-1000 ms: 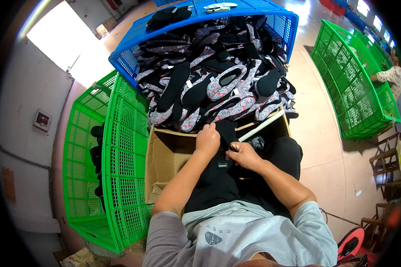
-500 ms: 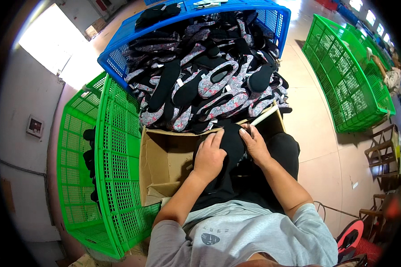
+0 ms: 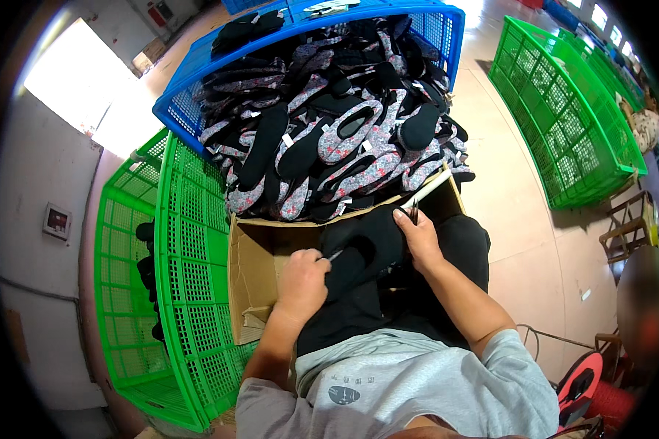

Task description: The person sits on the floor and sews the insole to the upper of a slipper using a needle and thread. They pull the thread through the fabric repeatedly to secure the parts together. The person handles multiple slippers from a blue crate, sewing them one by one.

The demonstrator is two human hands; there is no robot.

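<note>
A black slipper lies across my lap, its opening turned up, dark against my black trousers. My left hand is closed at the slipper's left end, fingers curled in a pinch; a small pale bit shows at its fingertips. My right hand grips the slipper's right end between thumb and fingers. A thin dark tool, perhaps thread snips, sticks up from the right hand; its full shape is hidden. Just beyond is a heap of floral slippers with black soles and white tags.
A blue plastic crate holds the heap, and an open cardboard box stands before my lap. On my left are green crates, with black items inside one. Another green crate and a wooden stool stand to the right.
My left hand has moved left and down from the top of the black slipper to its left end. The slipper has tipped, so its opening shows. My right hand keeps its grip.
</note>
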